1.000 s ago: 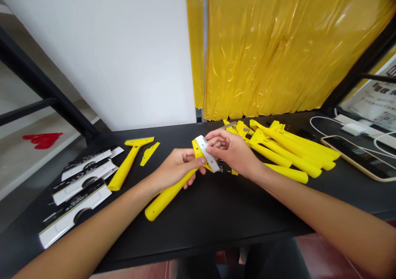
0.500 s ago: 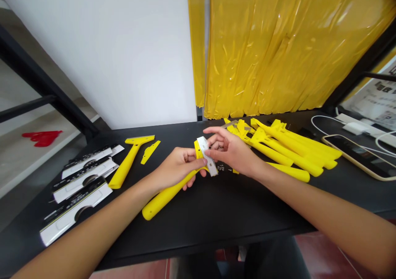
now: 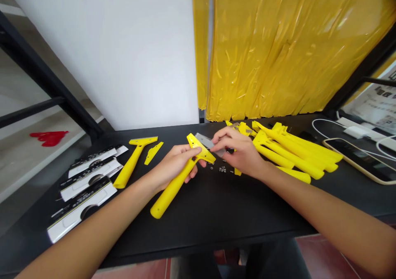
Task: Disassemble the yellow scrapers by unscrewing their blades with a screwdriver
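My left hand (image 3: 177, 164) is closed around the neck of a yellow scraper (image 3: 171, 194), its T-shaped head pointing up and away. The thumb lies against the face of that head, where small holes show. My right hand (image 3: 237, 150) pinches a thin grey metal blade (image 3: 203, 140) just behind and to the right of the head. Part of the blade is hidden by the scraper head and my fingers. Small screws and nuts (image 3: 222, 169) lie on the table below my right hand.
Left stand a finished-looking yellow scraper (image 3: 129, 166), a loose yellow plate (image 3: 154, 153) and several black-and-white sleeves (image 3: 85, 206). Several yellow handles (image 3: 295, 153) lie right, beside a phone (image 3: 360, 157) and white cables. A white panel and yellow plastic sheeting (image 3: 262, 64) rise behind the black table (image 3: 216, 217).
The whitish piece over the scraper head has come away, uncovering the yellow face. My right hand has shifted slightly right, now pinching the grey blade behind the head.
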The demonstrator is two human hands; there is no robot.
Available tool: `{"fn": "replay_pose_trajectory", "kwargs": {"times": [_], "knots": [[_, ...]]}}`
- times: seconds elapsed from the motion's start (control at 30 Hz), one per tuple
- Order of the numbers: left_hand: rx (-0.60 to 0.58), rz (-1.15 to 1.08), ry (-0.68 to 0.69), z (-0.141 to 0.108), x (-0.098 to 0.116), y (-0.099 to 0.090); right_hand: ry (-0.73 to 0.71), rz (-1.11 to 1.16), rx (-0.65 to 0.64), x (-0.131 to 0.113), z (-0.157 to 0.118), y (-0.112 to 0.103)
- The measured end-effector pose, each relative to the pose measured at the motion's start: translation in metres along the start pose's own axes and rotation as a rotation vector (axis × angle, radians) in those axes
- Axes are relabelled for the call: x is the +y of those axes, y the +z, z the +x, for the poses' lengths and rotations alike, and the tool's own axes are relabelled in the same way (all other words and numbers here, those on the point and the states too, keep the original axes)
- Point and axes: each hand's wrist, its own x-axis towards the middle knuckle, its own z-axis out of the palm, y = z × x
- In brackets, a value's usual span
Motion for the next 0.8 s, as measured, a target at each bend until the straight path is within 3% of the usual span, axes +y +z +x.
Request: {"fn": "replay_pose_trajectory", "kwargs": {"times": [0.1,0.27,0.6,0.7,0.8], "knots": [[0.0,-0.002,0.042,0.0,0.001,-0.002,-0.072,-0.03,-0.068,0.001,-0.007,0.009],[-0.004,0.018,0.059,-0.001,0.002,-0.004,-0.061,-0.004,0.024,0.0,-0.008,0.008],[0.0,0.056,0.153,-0.002,0.0,-0.004,0.011,0.098,-0.142,-0.006,-0.005,0.005],[0.003,0.079,0.165,-0.003,0.001,-0.004,0.1,0.174,-0.1,-0.011,-0.003,0.007],[-0.014,0.126,0.176,-0.005,0.001,-0.003,0.311,0.347,-0.051,-0.014,-0.001,0.01]]}}
